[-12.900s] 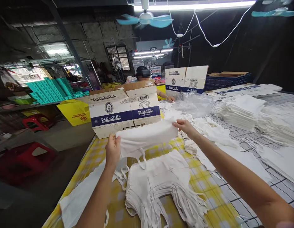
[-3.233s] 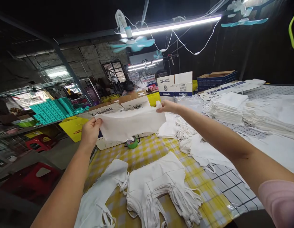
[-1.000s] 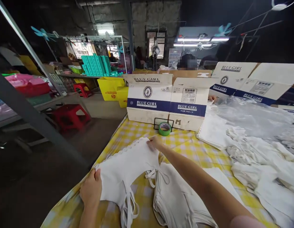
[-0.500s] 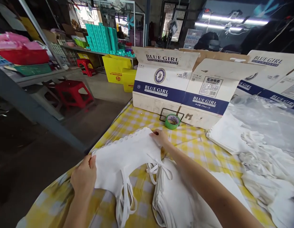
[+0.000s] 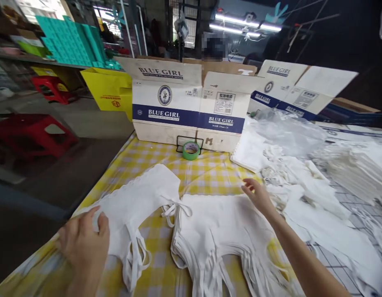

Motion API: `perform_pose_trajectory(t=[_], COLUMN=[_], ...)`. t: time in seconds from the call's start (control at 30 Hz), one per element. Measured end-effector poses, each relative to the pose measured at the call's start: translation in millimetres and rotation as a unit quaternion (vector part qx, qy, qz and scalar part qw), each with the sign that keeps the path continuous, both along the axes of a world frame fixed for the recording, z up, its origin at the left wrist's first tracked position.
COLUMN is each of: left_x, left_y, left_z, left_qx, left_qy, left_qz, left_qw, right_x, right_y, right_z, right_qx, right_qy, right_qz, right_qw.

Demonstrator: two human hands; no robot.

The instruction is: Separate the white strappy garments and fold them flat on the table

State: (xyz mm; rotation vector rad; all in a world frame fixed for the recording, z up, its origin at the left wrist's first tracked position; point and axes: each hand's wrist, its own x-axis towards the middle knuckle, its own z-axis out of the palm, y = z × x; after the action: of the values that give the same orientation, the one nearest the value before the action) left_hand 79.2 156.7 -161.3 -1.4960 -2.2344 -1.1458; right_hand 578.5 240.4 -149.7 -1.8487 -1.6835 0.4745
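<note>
A white strappy garment piece (image 5: 144, 189) with a scalloped top edge lies flat on a yellow checked cloth (image 5: 160, 255). Over its left end is my left hand (image 5: 85, 241), fingers apart and slightly blurred; whether they touch the fabric I cannot tell. To the right, a stack of similar white garment pieces (image 5: 215, 222) has its straps trailing toward me, with a tied bow at its upper left corner. My right hand (image 5: 257, 196) hovers by the stack's upper right corner, its fingers loosely apart and nothing in them.
A roll of green tape (image 5: 191, 151) rests against a black wire stand before an opened beer carton (image 5: 184, 99). White fabric heaps (image 5: 314, 189) and clear plastic (image 5: 289, 128) cover the right side. Red stools (image 5: 33, 136) stand on the floor beyond the table's left edge.
My right hand has let go of the garment piece and moved right, past the stack. My left hand has loosened and spread its fingers. The view has turned right.
</note>
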Motion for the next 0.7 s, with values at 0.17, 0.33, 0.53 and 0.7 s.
perform_pose_trajectory(t=[0.17,0.33,0.53,0.7], left_x=[118,190,204,214], left_y=[-14,-36,-42,-44], left_z=[5.3,-8.4,1.9,7.2], left_qx=[-0.090,-0.273,-0.318,-0.346], left_qy=[0.009,0.034,0.007,0.029], left_qz=[-0.109,-0.124,-0.084,-0.077], left_qw=[0.990,0.953,0.944,0.934], right_x=[53,40,28,18], right_y=[-64,-75,-71,-83], right_z=[-37.6,-41.9,-23.6,-15.3], right_qx=[-0.088,-0.149,-0.178,-0.094], right_qy=[-0.042,-0.036,0.070,0.091], right_qz=[-0.095,-0.105,-0.068,-0.048], right_qw=[0.991,0.983,0.979,0.990])
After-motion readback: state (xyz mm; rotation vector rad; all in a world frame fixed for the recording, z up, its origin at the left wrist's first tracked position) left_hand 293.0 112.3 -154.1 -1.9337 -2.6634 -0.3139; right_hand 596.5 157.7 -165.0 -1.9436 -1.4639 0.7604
